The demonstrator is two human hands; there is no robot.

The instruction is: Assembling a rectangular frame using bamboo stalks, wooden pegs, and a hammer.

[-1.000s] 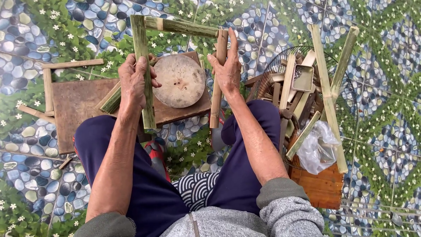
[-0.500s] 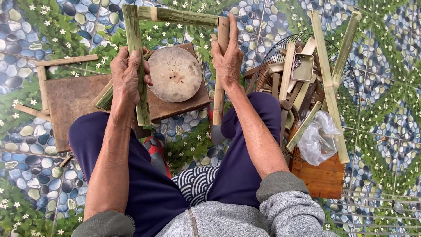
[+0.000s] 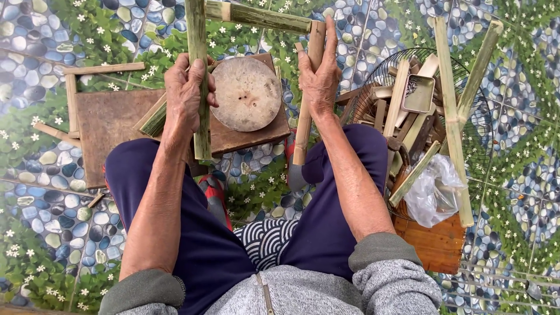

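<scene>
I hold a frame of green bamboo sticks upright over my lap. My left hand (image 3: 185, 93) is wrapped around the left upright stick (image 3: 198, 35). My right hand (image 3: 319, 76) grips the paler right upright stick (image 3: 303, 131), fingers stretched up along it. A green crossbar (image 3: 259, 17) joins the two sticks at the top. Behind the frame a round wooden block (image 3: 248, 93) lies on a brown board (image 3: 111, 125).
A wire basket (image 3: 472, 125) at the right holds several bamboo offcuts and a small metal tray (image 3: 419, 93). Another bamboo frame (image 3: 452, 111) leans there above a plastic bag (image 3: 431, 192) and a wooden stool (image 3: 434, 242). Loose sticks (image 3: 70, 96) lie at the left on the patterned floor.
The bamboo frame and both hands have shifted slightly up and left in view; my grips on the two uprights stay the same.
</scene>
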